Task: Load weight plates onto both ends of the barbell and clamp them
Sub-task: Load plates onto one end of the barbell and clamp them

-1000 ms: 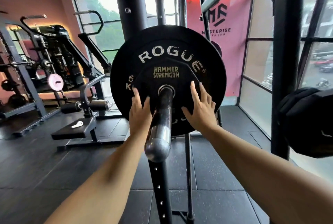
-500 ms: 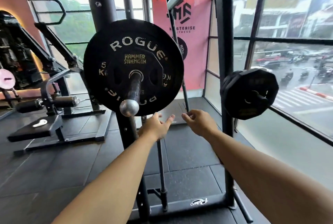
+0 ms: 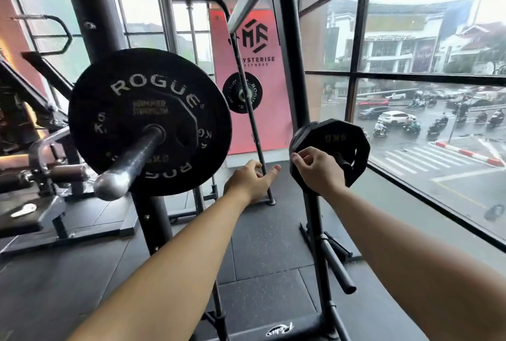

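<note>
The barbell sleeve (image 3: 128,162) juts toward me at the left. It carries a large black Rogue plate (image 3: 109,88) with a smaller Hammer Strength plate (image 3: 142,121) in front of it, and I see no clamp on it. At the right, black 5 kg plates (image 3: 345,140) hang on a storage peg of the rack. My right hand (image 3: 315,169) is on the front one, its fingers curled at the left rim. My left hand (image 3: 250,180) hovers open between the barbell and the stored plates and holds nothing.
The rack upright (image 3: 290,66) stands behind the stored plates, with bare pegs (image 3: 338,266) lower down. Another Rogue plate (image 3: 242,92) hangs farther back by the pink banner. A bench machine (image 3: 32,217) sits at the left, and large windows line the right side.
Both hands have left the loaded plate on the sleeve and swung right. My right hand has reached the stored 5 kg plate, and my view has turned right with it.
</note>
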